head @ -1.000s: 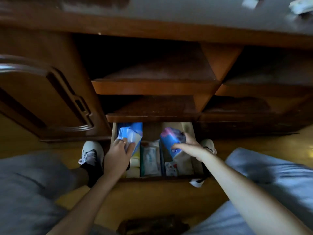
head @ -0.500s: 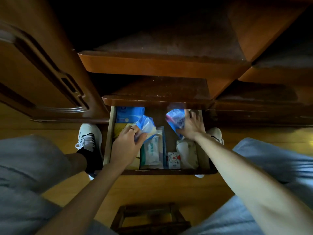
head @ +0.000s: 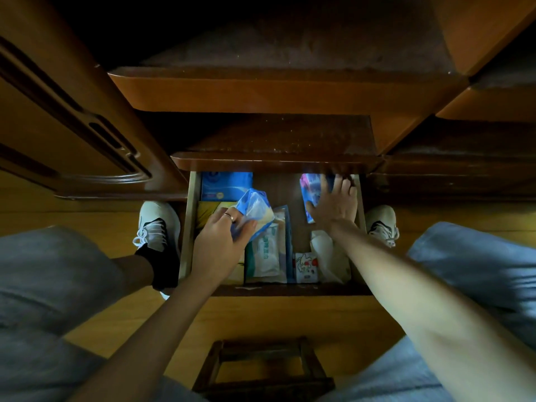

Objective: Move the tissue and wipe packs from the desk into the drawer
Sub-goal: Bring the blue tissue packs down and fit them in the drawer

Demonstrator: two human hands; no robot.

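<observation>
The wooden drawer [head: 185,227] is pulled open below the desk. My left hand [head: 217,242] holds a blue and clear tissue pack [head: 256,208] over the drawer's left half, thumb and fingers curled round it. My right hand [head: 333,204] lies with straight fingers on a blue and pink pack [head: 309,190] at the drawer's far right, pressing it down. Inside the drawer lie a blue box [head: 223,185], a yellow pack [head: 207,210], a white-green wipe pack [head: 265,250], a small cartoon pack [head: 306,266] and a white tissue wad [head: 327,256].
Two desk shelves [head: 275,91] jut out above the drawer and hide its back. A carved cabinet door [head: 72,126] stands at the left. My knees and white shoes [head: 156,224] flank the drawer. A dark wooden stool frame [head: 261,369] stands on the floor close to me.
The view has tilted down and closer to the drawer. My right hand has pushed the blue and pink pack deeper to the far right and flattened on it. My left hand lowered its pack slightly.
</observation>
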